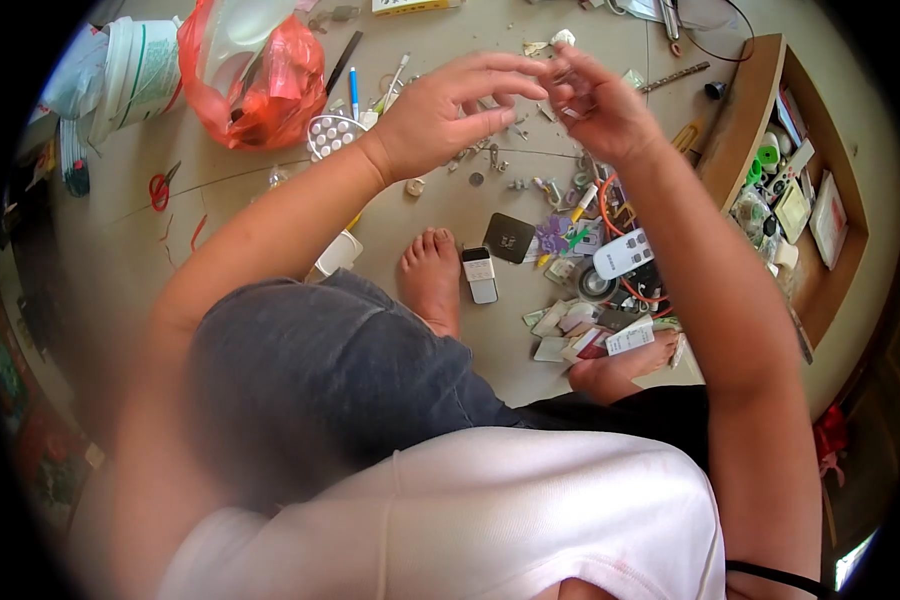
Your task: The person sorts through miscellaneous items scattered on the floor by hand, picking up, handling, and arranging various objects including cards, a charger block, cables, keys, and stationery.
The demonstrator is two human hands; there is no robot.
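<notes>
Whether anything is pinched between the left hand (430, 125) and the right hand (610, 118) cannot be told, since their fingertips overlap. The far edge of view cuts off the red bag (270, 105), whose contents are hard to make out, and the yellow box (415, 4). Many metal bits (493, 157) are too small to identify. Cards (630, 336), with print too small to read, partly hide the right foot (598, 378). At near left, the trousered knee (260, 370) blurs.
</notes>
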